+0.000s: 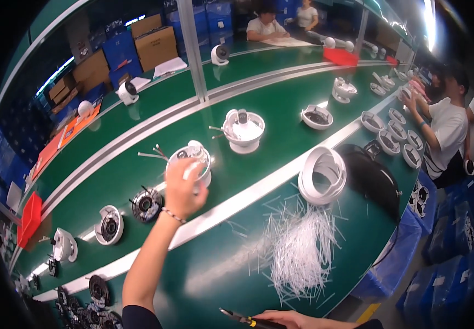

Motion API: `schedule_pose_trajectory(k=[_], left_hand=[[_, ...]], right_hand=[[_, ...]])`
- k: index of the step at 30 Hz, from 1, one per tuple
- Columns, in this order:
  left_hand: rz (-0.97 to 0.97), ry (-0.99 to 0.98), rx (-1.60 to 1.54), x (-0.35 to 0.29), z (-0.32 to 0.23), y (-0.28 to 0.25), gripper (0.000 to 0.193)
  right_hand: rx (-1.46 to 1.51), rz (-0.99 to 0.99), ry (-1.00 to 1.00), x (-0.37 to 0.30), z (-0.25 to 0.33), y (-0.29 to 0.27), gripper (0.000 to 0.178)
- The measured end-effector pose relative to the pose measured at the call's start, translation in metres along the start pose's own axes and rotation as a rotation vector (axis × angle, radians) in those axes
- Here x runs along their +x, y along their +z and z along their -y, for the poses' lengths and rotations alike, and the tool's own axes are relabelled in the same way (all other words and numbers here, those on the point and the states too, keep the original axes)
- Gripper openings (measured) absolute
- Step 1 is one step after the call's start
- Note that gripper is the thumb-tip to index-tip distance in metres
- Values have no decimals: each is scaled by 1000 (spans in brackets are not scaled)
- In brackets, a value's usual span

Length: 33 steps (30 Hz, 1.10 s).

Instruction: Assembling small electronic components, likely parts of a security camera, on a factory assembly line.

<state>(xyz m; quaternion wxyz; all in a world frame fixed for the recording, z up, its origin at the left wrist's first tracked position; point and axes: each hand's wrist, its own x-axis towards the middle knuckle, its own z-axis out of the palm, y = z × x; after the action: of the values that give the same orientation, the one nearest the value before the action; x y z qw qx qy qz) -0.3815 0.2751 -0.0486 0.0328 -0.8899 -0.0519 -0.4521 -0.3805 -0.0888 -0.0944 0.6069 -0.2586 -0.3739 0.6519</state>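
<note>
On the green conveyor, my left hand (185,189) reaches over a white round camera housing (206,178) on a stand. Its fingers are curled at the near rim; the fingertips are partly hidden. White strips or cables (152,154) stick out of this housing to the left. My right hand (286,318), low in the picture, is closed around pliers (242,318) with black and yellow handles, jaws pointing left. Just beyond the left hand's housing stands a similar white housing (244,130). A black round part with a ring (147,204) lies beside my left wrist.
A heap of thin clear strips (302,252) covers part of the near table, beside stacked white rings (323,175) and a black curved cover (371,178). More housings (318,116) stand along the belt. Black parts (91,307) lie lower left. A co-worker (445,120) works at right.
</note>
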Motion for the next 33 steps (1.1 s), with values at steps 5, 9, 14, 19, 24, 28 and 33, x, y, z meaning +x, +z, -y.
schedule_pose_trajectory(k=[5,9,14,19,24,28,33], left_hand=[[385,-192,2,58,-22,87,58],[518,-353,19,44,-22,115,68],[513,-331,-37,34,-19,110,71],[435,-295,-8,33,-20,111,74],[451,-290,15,35,-27,115,75],[426,-273,-3,43,-22,116,74],[87,-147,-80,57,-34,80,39]], right_hand=[[-149,-14,-147,18,-11,-8,71],[-387,1,6,19,6,-2,73],[-405,-73,-38,24,-1,5,72],[-392,-130,-10,30,1,9,73],[-404,-129,-7,33,1,17,73],[-412,-95,12,36,0,17,73],[-523,-138,-35,35,-2,11,77]])
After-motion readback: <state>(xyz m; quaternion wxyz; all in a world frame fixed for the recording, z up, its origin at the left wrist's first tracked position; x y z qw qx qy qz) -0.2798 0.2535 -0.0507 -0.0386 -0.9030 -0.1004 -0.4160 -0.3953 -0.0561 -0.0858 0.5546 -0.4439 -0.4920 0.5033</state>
